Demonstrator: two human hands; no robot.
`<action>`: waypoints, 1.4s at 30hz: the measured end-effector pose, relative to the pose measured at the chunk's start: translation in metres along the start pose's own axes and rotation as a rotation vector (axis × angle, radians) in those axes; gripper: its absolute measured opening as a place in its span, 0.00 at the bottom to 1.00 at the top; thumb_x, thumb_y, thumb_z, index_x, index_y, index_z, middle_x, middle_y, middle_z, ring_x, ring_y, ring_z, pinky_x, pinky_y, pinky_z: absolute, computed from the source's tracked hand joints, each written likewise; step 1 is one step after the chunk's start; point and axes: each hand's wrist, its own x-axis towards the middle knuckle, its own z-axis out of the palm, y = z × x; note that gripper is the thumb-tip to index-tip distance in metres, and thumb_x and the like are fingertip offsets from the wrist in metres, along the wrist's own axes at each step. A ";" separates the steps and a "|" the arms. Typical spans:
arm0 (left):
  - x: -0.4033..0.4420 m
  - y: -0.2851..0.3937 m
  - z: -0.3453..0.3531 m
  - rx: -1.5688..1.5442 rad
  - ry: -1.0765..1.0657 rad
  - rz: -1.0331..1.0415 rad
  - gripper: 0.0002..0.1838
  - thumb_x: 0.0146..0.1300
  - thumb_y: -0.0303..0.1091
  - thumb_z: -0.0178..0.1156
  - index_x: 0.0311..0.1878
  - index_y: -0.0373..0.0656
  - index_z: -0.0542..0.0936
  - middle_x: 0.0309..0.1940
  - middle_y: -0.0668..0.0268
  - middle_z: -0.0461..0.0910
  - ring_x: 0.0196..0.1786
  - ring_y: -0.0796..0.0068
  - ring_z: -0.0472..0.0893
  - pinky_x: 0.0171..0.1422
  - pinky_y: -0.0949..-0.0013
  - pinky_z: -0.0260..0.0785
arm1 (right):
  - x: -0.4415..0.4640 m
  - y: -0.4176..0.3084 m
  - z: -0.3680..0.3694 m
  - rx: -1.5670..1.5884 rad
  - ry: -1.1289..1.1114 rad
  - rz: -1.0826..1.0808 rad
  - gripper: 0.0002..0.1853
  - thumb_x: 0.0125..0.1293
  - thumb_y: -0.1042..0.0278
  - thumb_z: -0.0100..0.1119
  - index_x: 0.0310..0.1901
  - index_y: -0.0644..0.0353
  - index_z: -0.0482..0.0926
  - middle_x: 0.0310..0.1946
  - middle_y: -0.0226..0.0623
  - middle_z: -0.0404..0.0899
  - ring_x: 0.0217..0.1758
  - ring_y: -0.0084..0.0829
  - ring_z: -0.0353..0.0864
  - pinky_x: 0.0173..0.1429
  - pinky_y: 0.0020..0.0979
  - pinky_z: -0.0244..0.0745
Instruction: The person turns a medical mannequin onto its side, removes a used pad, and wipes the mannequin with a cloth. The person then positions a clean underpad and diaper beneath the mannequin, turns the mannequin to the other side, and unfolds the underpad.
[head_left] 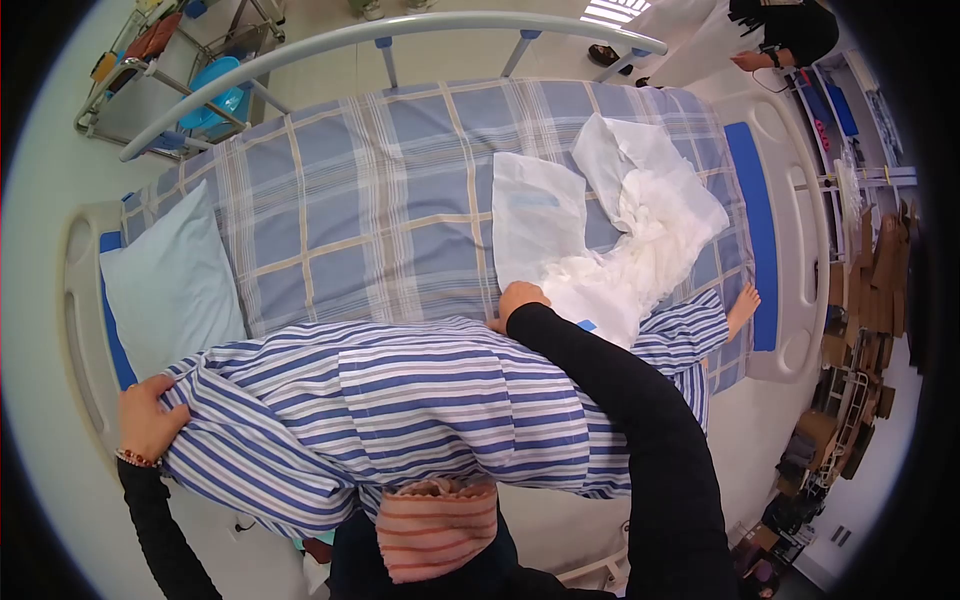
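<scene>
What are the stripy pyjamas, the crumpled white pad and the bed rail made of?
Stripy pyjamas: probably woven cloth, matte, since they drape in folds.
Crumpled white pad: perhaps papery fabric or thin plastic, dull and crinkly.
Bed rail: maybe painted metal or plastic; it's smooth and slightly shiny.

Bright, even light casts soft shadows; fisheye distortion bows the long pale-grey tubular bed rail [440, 21], while corners blacken.

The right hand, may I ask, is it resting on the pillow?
No, the right hand is at the edge of the white pad, well away from the pillow.
</scene>
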 end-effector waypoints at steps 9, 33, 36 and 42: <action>0.004 -0.004 0.004 0.033 0.055 0.036 0.23 0.34 0.38 0.63 0.38 0.37 0.84 0.33 0.50 0.83 0.39 0.50 0.80 0.52 0.56 0.70 | 0.009 0.277 -0.086 0.263 0.022 -0.072 0.25 0.58 0.47 0.59 0.37 0.67 0.84 0.31 0.47 0.84 0.34 0.35 0.86 0.39 0.30 0.78; 0.002 0.005 -0.004 0.015 -0.016 -0.005 0.24 0.34 0.36 0.61 0.39 0.33 0.83 0.38 0.48 0.83 0.43 0.48 0.81 0.53 0.57 0.72 | -0.010 0.022 -0.039 0.761 0.650 -0.588 0.07 0.61 0.72 0.55 0.38 0.62 0.80 0.36 0.44 0.81 0.41 0.42 0.80 0.48 0.35 0.74; 0.005 -0.003 0.002 0.015 -0.009 0.008 0.24 0.35 0.36 0.60 0.39 0.33 0.82 0.38 0.48 0.83 0.43 0.48 0.81 0.53 0.57 0.72 | -0.022 0.163 -0.032 0.617 0.908 -0.143 0.09 0.58 0.73 0.59 0.42 0.62 0.78 0.37 0.43 0.80 0.40 0.43 0.80 0.47 0.35 0.74; 0.004 -0.011 0.004 0.014 -0.050 0.041 0.26 0.37 0.36 0.60 0.43 0.34 0.81 0.41 0.49 0.82 0.45 0.48 0.80 0.54 0.56 0.71 | 0.000 0.324 0.039 0.568 0.186 0.324 0.59 0.25 0.29 0.76 0.53 0.74 0.74 0.50 0.61 0.77 0.57 0.47 0.77 0.61 0.37 0.71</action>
